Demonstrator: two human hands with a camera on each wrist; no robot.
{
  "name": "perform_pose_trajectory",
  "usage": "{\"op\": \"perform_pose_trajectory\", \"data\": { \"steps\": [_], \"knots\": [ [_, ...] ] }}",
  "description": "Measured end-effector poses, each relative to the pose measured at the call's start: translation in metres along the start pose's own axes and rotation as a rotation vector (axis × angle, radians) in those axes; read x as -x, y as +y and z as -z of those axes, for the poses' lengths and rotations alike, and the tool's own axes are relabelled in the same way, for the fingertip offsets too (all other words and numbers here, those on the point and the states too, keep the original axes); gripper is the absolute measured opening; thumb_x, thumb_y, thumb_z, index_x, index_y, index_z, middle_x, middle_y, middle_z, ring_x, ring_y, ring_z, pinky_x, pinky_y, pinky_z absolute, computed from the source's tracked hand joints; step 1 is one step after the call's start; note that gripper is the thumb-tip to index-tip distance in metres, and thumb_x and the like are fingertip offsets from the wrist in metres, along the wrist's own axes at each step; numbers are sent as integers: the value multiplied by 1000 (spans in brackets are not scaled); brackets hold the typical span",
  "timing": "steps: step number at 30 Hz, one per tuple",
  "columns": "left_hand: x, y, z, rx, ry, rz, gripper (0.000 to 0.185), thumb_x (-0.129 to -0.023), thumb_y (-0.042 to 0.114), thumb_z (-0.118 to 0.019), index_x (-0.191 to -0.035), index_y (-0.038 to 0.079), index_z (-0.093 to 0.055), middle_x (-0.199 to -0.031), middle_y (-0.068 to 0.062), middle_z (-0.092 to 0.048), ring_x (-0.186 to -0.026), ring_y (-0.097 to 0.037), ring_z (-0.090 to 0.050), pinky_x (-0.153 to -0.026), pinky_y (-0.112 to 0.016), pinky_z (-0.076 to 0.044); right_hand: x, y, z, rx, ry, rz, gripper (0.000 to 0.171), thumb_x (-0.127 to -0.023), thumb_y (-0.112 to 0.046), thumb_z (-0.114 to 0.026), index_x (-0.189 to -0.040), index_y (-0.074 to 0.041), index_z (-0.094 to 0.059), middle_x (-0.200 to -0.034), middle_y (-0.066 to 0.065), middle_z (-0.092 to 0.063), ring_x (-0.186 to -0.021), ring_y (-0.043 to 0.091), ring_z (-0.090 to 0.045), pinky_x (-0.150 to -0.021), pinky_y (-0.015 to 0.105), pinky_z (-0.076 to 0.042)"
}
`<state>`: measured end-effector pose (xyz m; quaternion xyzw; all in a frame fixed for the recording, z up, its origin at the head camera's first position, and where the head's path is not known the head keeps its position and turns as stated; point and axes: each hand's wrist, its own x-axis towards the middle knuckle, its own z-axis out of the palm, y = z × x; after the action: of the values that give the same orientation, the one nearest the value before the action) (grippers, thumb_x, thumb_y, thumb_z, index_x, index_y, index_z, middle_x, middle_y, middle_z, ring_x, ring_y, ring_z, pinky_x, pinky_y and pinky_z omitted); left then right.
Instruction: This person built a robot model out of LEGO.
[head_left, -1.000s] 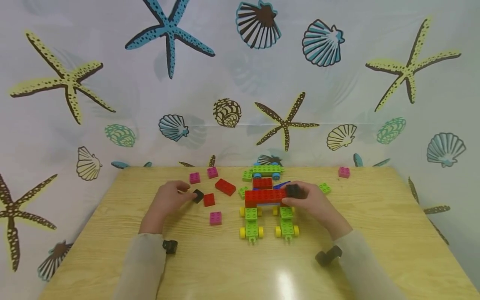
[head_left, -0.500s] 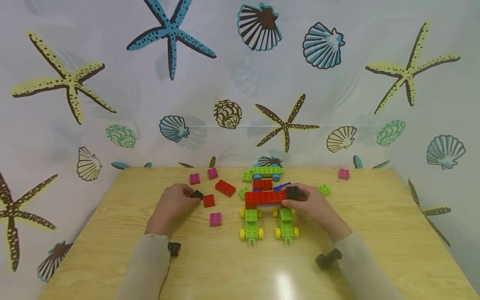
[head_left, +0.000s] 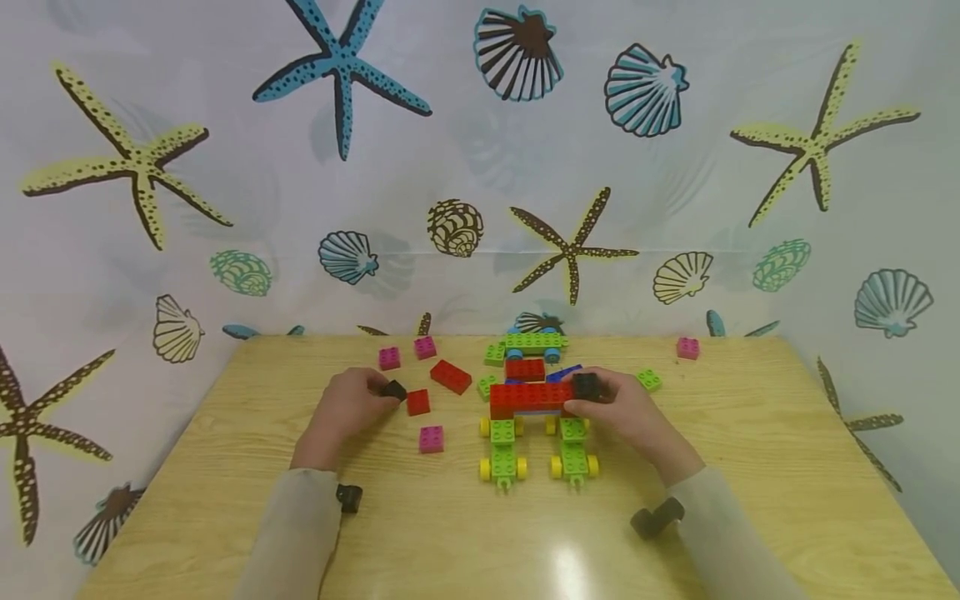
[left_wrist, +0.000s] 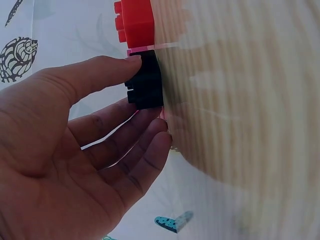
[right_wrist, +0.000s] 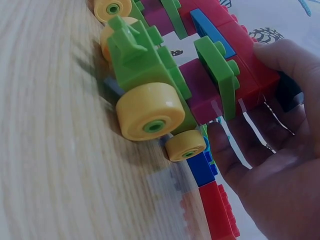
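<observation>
The left hand has its grip closed on a small black brick, thumb on one side and fingertips on the other, and the brick sits on the tabletop. The right hand has its grip closed on another black brick, which it holds against the right end of the long red brick; in the right wrist view the thumb lies on that red brick's end and the other fingers curl below it.

Taking the long red brick as landmark: it tops a toy build that spans two green wheeled chassis with yellow wheels, which stretch from under it toward the person. A blue piece shows just behind it. Further behind it lie a shorter red brick and then a green plate on blue wheels at the tabletop's far edge. To its left, just beside the left hand's brick, lies a small red brick; a larger red brick lies behind and left of the landmark, and two pink bricks lie beyond that. Another pink brick lies to its left and nearer the person. To its right, past the right hand, sits a small green brick, and well apart toward the far right corner a pink brick.
</observation>
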<state>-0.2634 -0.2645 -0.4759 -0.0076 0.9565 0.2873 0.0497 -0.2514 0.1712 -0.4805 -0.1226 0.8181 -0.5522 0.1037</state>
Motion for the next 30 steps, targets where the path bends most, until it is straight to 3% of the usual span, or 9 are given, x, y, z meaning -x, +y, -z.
{"op": "perform_pose_trajectory", "data": {
  "steps": [5,11,18,25,30],
  "knots": [
    [0,-2,0,14,13,8,45,-104,21,-77,-138,-7,-70,-133,-28,-75,-118,-41,-71,-111,-60,-59,1,0,-1,12,-6,5,50,-103,-27,-83,-146,-7,-69,-153,18,-70,-140,40,-66,-127,64,-48],
    [2,3,3,48,78,-28,46,-106,21,-74,-143,-6,-68,-138,-29,-70,-120,-43,-68,-111,-61,-59,1,0,0,24,-13,14,52,-104,-27,-83,-149,-6,-68,-154,19,-68,-141,41,-65,-126,64,-49],
    [4,17,8,126,103,-70,49,-107,21,-75,-148,-4,-65,-146,-27,-65,-133,-46,-66,-115,-60,-58,1,-1,1,26,0,12,48,-104,-27,-82,-145,-6,-70,-150,19,-70,-136,39,-67,-125,63,-51],
    [11,34,11,212,161,-197,43,-105,20,-79,-144,2,-71,-140,-22,-68,-125,-42,-73,-110,-57,-64,0,-3,1,22,-2,5,48,-104,-28,-83,-145,-7,-69,-149,18,-71,-136,38,-67,-125,63,-51],
    [18,51,12,286,136,-208,44,-104,20,-80,-145,6,-72,-143,-20,-71,-127,-40,-73,-108,-55,-65,1,-3,1,30,2,-1,48,-103,-28,-83,-144,-7,-70,-148,18,-71,-135,39,-67,-124,63,-52]
  ]
}}
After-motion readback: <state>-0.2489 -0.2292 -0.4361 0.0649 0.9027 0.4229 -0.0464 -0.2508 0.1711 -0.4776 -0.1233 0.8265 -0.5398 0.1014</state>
